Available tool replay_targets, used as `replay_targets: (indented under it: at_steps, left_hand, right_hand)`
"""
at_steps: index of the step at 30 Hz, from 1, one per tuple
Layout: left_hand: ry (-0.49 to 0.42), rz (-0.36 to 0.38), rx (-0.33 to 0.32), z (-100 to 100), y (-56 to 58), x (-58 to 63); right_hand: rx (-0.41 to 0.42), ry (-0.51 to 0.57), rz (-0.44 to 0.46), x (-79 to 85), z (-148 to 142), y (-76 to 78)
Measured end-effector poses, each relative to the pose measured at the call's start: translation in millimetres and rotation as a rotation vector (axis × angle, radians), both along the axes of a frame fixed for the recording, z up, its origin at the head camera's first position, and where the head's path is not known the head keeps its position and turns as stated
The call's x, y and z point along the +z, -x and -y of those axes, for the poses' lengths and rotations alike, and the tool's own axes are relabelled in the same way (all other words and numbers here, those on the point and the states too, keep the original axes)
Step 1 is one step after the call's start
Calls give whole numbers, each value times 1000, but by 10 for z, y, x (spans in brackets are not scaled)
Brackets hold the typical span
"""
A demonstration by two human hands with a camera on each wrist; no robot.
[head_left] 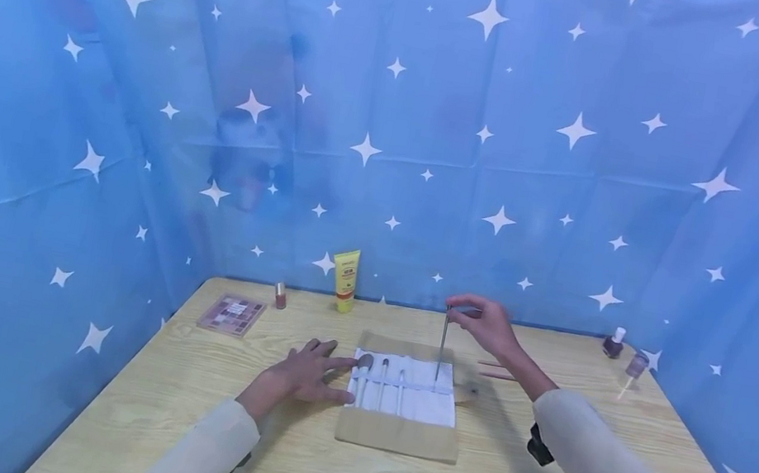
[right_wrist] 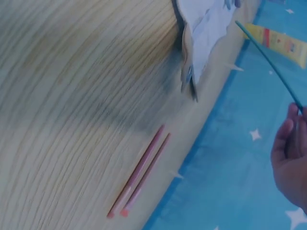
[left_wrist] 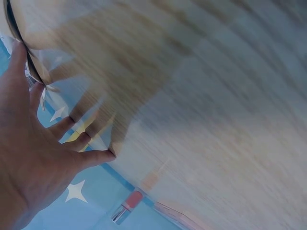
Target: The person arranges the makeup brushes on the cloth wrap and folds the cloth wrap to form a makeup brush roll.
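Note:
A beige cloth brush roll [head_left: 397, 434] with a white lining lies unfolded on the table. Three makeup brushes with pale handles, among them a large-headed brush [head_left: 365, 362], stand side by side in its left part. My left hand [head_left: 307, 373] lies at the roll's left edge, fingers spread, fingertips touching the edge and lining. Above the roll's right part, my right hand [head_left: 485, 327] pinches the top of a thin dark green stick [right_wrist: 268, 60], held upright. Its lower end overlaps the pocket band in the head view; I cannot tell whether it is inside.
Two thin pink sticks [right_wrist: 139, 175] lie right of the roll. Behind it stands a yellow tube [head_left: 345, 281]. Toward the left are a palette [head_left: 232, 315] and a small lipstick-like tube [head_left: 281, 295]. A dark nail polish bottle [head_left: 613, 343] and another small bottle [head_left: 637, 365] stand far right.

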State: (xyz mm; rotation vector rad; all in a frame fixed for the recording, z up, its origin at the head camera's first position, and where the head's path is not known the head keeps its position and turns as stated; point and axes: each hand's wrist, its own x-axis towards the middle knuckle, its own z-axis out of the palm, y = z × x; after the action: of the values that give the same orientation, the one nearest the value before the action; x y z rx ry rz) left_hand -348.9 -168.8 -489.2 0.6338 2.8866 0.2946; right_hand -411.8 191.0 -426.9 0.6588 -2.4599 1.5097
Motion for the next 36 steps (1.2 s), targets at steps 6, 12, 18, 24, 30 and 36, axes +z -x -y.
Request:
replay_targets:
  at_steps: [6, 12, 18, 24, 30, 36]
  left_hand:
    - [-3, -7, -2, -3, -11, 1]
    - [8, -16, -5, -16, -8, 11]
    - [-1, -4, -5, -16, -9, 16]
    - [0, -3, -8, -9, -16, 21]
    - [5, -15, -12, -10, -22, 24]
    - [6, -12, -15, -13, -19, 9]
  right_hand:
    - [-13, 19, 16, -55, 139, 54]
    - [6, 38, 4, -96, 230, 76]
    - [13, 33, -24, -171, 301, 101]
    - [30, 31, 13, -267, 343, 106]
    - [35, 7, 35, -328, 375, 64]
    - [38, -23, 64, -395, 389, -29]
